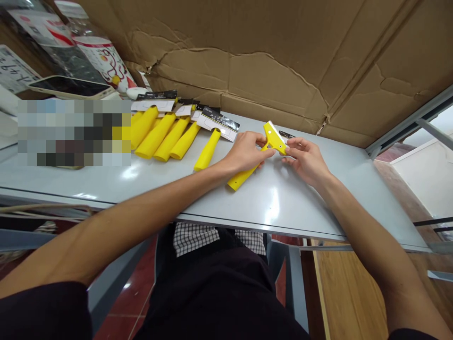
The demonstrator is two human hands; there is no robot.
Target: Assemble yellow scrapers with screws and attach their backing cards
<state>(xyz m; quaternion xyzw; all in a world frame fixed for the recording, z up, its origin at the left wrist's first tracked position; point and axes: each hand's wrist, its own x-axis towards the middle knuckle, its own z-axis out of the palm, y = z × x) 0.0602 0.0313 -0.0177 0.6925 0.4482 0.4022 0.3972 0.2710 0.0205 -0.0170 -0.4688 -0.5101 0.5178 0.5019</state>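
A yellow scraper (243, 178) with a wide, pale-edged head is held just above the grey tabletop, tilted, its handle pointing toward me. My left hand (247, 150) is closed round its neck, with the thumb along the front. At the right corner of the scraper's head, my right hand (307, 159) pinches with thumb and forefinger, the other fingers loosely curled. Partly hidden behind that hand is a dark printed card (286, 135). To the left, several more yellow scrapers (207, 150) lie in a row, their heads covered by black-and-white card sleeves (218, 123).
A brown cardboard sheet (269, 56) stands along the back of the grey table (141, 184). At the back left are a phone (72, 86) and plastic bottles (102, 52). A blurred patch hides part of the left side. A metal frame (410, 127) rises at the right.
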